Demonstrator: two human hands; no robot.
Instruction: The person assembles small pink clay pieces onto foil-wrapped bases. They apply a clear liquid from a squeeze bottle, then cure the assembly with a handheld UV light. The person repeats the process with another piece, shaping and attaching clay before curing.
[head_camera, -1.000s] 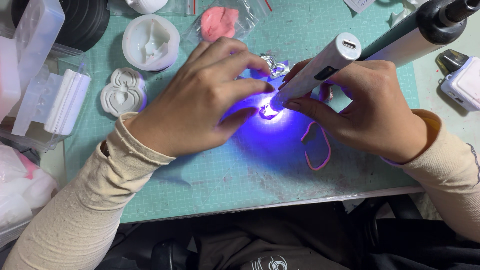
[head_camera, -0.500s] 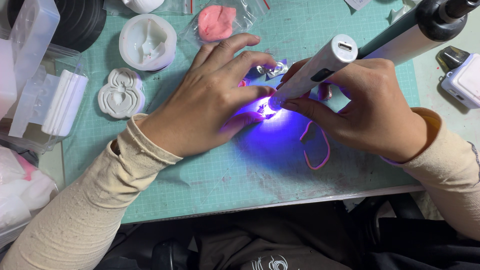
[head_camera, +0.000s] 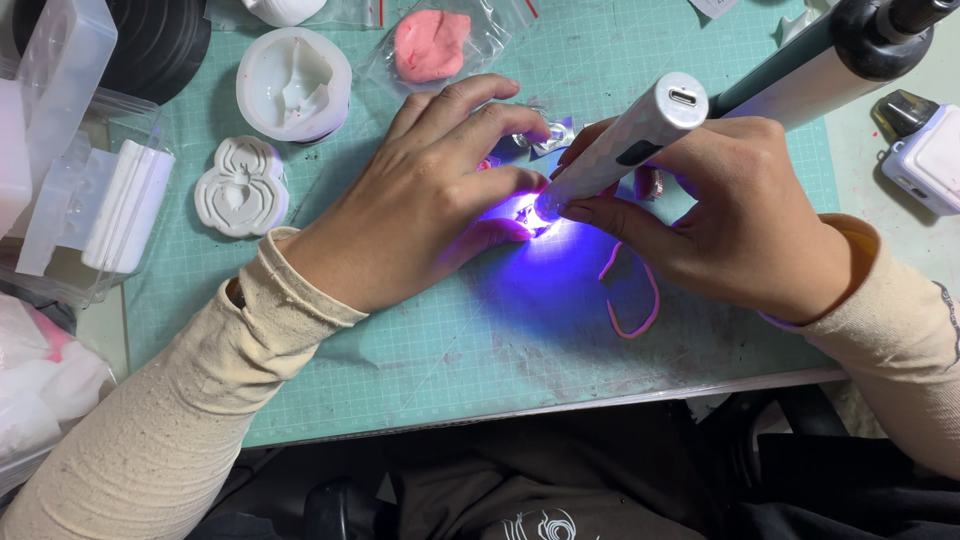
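Two hands: right hand (head_camera: 740, 225) pinches penlight (head_camera: 625, 145); left hand (head_camera: 420, 200) lies flat, fingers spread.

The left hand (head_camera: 420, 200) lies palm down, fingers spread and extended toward the right, its thumb tucked underneath, the forearm in a cream knit sleeve running in from the lower left. The right hand (head_camera: 740, 225) comes in from the right, fingers curled in a pinching grip, fingertips meeting the left hand's fingertips.

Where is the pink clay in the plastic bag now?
The pink clay lies at the top centre of the green mat, right of the round white mold.
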